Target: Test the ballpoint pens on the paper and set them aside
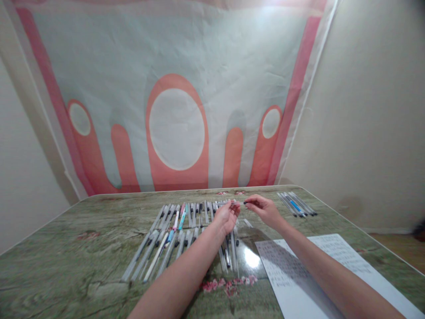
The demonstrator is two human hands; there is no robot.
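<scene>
My left hand (227,217) is closed round a slim clear pen, held level above the rows of pens. At the pen's dark end (245,203), my right hand (264,209) pinches with thumb and fingertips. Below and to the left lie two rows of clear pens (141,254), with a pink pen (177,217), a light blue pen (182,218) and a cream pen (155,258) among them. More clear pens (232,252) lie under my left hand, partly hidden by it.
Several pens (288,204), one of them blue, lie at the table's back right. Handwritten paper sheets (279,266) lie under my right forearm. The wood-patterned table (83,266) has printed pink flowers (229,283). A patterned cloth (215,66) hangs behind it.
</scene>
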